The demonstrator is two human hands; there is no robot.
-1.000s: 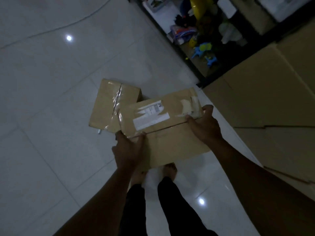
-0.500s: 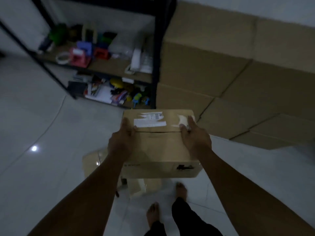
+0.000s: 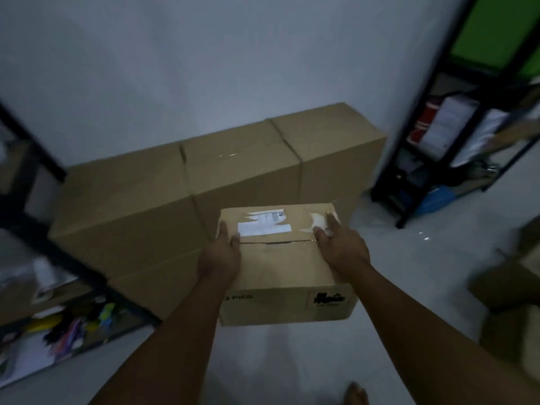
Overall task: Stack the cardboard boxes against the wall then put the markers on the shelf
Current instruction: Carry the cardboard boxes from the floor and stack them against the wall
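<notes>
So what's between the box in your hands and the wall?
The row of big cardboard boxes against the wall, seen in the head view beyond the carried box.

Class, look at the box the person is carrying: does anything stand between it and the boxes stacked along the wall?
Nothing visible does. The carried box, held by the left hand and right hand, is right in front of the large boxes against the wall; their tops are bare. The shelves stand off to the sides.

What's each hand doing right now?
Left hand: grips the left side of the cardboard box.
Right hand: grips the box's right side, fingers over the top.
</notes>
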